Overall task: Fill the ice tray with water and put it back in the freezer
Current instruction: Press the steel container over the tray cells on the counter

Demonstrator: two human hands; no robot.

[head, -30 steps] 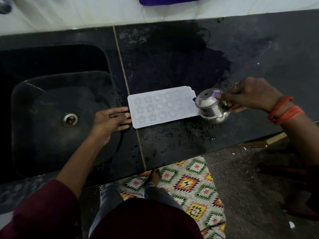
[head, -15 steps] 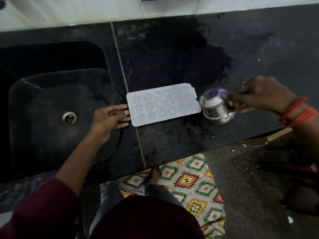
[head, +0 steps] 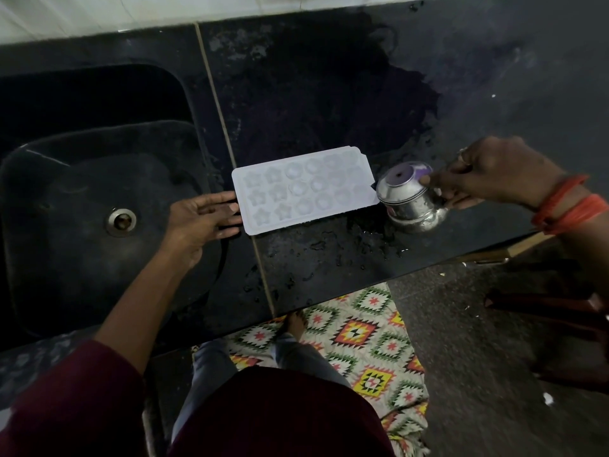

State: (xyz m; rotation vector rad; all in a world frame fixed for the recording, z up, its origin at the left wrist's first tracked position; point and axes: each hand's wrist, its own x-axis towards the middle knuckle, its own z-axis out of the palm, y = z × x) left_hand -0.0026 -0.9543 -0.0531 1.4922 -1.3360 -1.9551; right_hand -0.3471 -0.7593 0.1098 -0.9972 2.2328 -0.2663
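Note:
A white ice tray (head: 304, 189) with star and round moulds lies flat on the black counter (head: 329, 103), just right of the sink. My left hand (head: 201, 219) rests with straight fingers against the tray's left short edge. My right hand (head: 484, 174) grips a small steel pot (head: 407, 197) at its rim, beside the tray's right end. The pot stands close to the counter, its mouth tilted toward the tray.
A black sink (head: 82, 209) with a metal drain (head: 121, 222) is at the left. Water drops wet the counter in front of the tray. A patterned mat (head: 362, 341) lies on the floor below the counter edge. White wall tiles run behind.
My right hand has drawn the steel pot a little to the right, off the tray's end. My left hand stays at the tray's left edge.

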